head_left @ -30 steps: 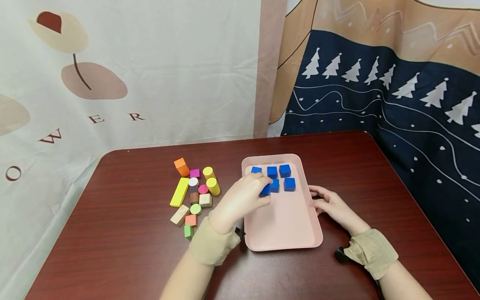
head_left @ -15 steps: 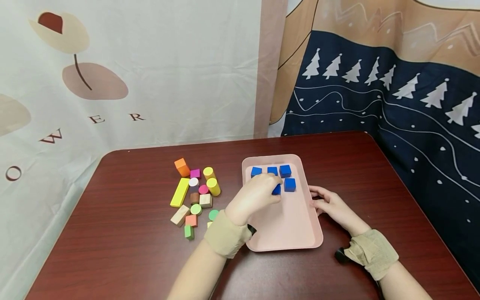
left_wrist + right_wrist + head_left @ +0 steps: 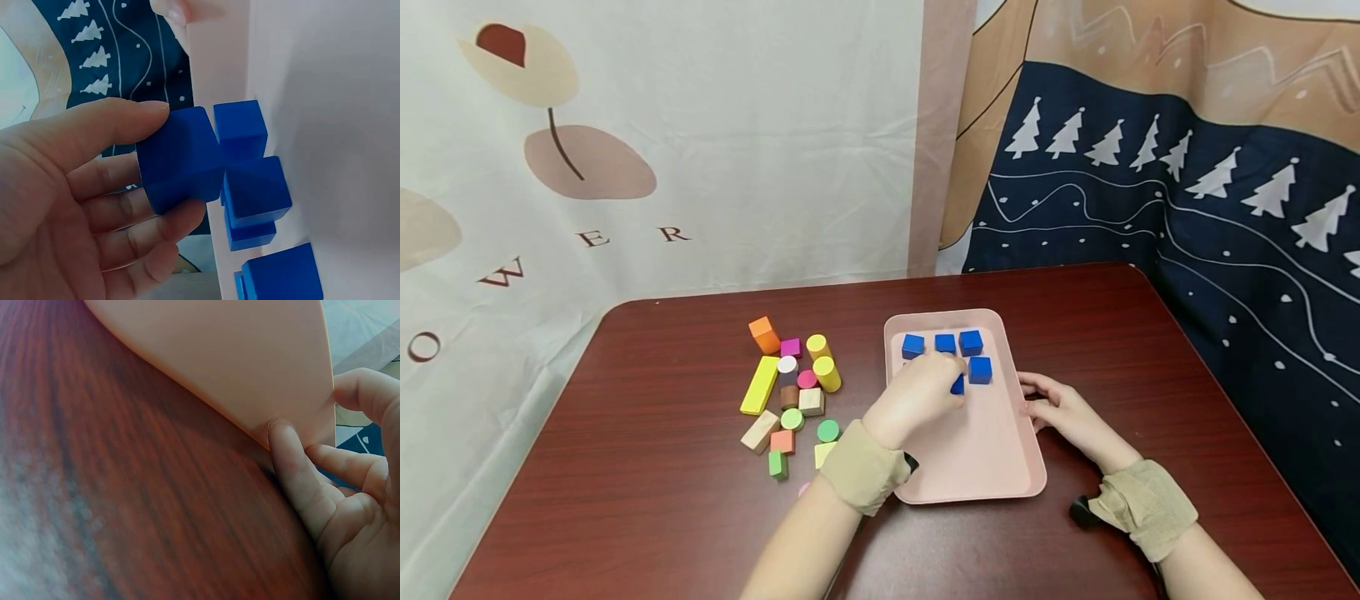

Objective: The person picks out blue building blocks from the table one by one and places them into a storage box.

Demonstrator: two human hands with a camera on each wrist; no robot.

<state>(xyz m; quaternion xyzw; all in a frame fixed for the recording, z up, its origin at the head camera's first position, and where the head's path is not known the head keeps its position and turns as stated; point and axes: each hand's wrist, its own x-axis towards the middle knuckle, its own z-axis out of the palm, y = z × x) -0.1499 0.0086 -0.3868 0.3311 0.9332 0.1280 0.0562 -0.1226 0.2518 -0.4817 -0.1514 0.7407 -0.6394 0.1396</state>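
Observation:
My left hand (image 3: 917, 392) is over the left half of the pink tray (image 3: 970, 458). In the left wrist view its thumb and fingers pinch a blue cube (image 3: 178, 156), close beside several other blue cubes (image 3: 259, 190). Whether the held cube touches the tray floor, I cannot tell. Farther back in the tray stand more blue cubes, one in the corner (image 3: 971, 342) and one in front of it (image 3: 980, 370); my left hand hides part of the group. At the tray's right side, my right hand (image 3: 1063, 408) touches the outer wall (image 3: 275, 375) with thumb and fingertips, its fingers loosely bent.
Left of the tray, loose blocks lie on the dark wooden table (image 3: 625, 467): a yellow bar (image 3: 760, 385), yellow cylinders (image 3: 827, 373), an orange block (image 3: 764, 335), a green block (image 3: 778, 464) and several others. Printed cloths (image 3: 775, 167) hang behind the table.
My left hand has shifted a little to the right inside the tray with the blue cube. A green disc and a pale yellow block came into sight behind it. My right hand stayed put.

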